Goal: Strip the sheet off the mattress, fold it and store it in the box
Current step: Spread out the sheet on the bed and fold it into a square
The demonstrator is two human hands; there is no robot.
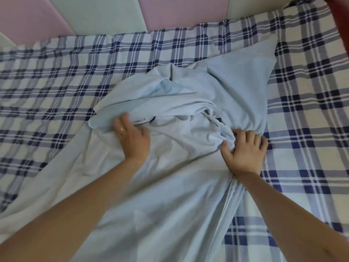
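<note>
A pale blue sheet (pixel 170 186) lies crumpled in a loose heap across the middle of the bed, its elastic hem showing near the centre. It rests on a blue and white checked cover (pixel 56 82) that spans the mattress. My left hand (pixel 132 138) reaches into the folds at the heap's left side, blurred, fingers curled into the cloth. My right hand (pixel 245 150) grips a gathered bunch of the sheet at the right side. No box is in view.
A padded headboard (pixel 94 14) of pink and pale green panels runs along the far edge of the bed. A reddish-brown edge (pixel 338 17) shows at the top right corner.
</note>
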